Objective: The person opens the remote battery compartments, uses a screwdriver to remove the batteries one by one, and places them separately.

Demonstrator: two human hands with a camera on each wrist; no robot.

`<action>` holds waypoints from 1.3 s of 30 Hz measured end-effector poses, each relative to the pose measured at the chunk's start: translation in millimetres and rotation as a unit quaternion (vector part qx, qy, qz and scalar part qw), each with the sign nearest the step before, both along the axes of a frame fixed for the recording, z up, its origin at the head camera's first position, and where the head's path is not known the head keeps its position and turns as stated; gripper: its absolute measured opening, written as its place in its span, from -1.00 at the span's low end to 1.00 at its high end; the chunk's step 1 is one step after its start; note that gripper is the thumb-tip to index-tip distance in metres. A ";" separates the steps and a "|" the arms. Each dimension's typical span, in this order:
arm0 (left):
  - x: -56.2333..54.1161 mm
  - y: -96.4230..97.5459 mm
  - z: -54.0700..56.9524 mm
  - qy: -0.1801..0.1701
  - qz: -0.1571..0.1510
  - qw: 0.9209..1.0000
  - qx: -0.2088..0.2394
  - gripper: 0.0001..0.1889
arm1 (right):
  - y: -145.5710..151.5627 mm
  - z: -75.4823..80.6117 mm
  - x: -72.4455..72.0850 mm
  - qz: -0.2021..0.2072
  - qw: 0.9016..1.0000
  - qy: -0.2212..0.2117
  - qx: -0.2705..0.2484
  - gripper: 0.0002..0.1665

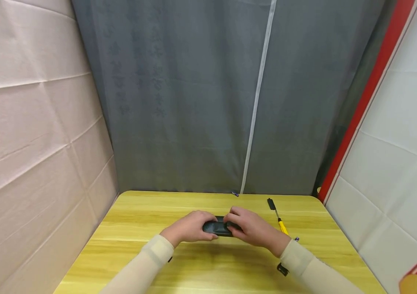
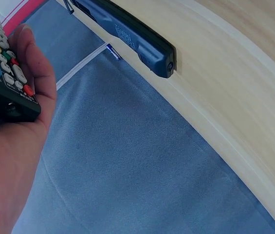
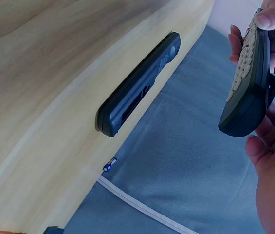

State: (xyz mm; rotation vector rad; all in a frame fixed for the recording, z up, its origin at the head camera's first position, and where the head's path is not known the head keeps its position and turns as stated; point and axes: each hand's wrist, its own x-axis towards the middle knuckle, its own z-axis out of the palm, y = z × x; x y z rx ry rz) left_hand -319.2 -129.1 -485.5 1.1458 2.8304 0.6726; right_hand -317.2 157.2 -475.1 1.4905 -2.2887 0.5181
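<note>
A black remote control (image 1: 220, 229) is held up over the table. My left hand (image 1: 195, 227) grips one end of it, and its pale and coloured buttons show in the left wrist view. At the other end, my right hand (image 1: 252, 227) pinches a small dark piece (image 3: 272, 89), which looks like a battery cover, against the remote's back. The fingertips are partly hidden there. Behind them a second black remote (image 3: 138, 85) lies on the table, a slot in its side facing the curtain.
Towards the right lie a yellow-handled screwdriver (image 1: 283, 226) and a flat black piece (image 1: 271, 203) at its tip. One blue battery (image 1: 235, 193) is by the far edge; a small blue object (image 1: 297, 239) sits near the right wrist. A grey curtain (image 1: 193, 102) hangs behind the table.
</note>
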 end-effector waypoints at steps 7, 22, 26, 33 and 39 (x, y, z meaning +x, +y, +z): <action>-1.0 0.6 0.8 0.008 0.000 1.000 -0.005 -0.62 | 4.7 3.9 0.4 -0.047 0.998 -0.021 -0.023 -0.76; 0.0 -0.1 0.1 0.020 0.021 0.999 -0.020 -0.56 | 26.2 3.3 -12.4 -0.118 0.988 -0.020 -0.097 -0.71; -0.2 -1.3 -0.7 0.023 0.020 0.999 -0.024 -0.54 | 33.8 2.4 -19.7 -0.139 0.984 -0.033 -0.102 -0.74; 0.1 -3.9 -2.3 0.028 0.017 0.999 -0.017 -0.55 | 51.1 -2.2 -33.9 -0.210 0.971 -0.069 -0.092 -0.72; 1.9 -4.9 -2.4 0.023 0.021 0.999 -0.020 -0.54 | 71.0 -6.4 -50.6 -0.262 0.956 -0.108 -0.079 -0.74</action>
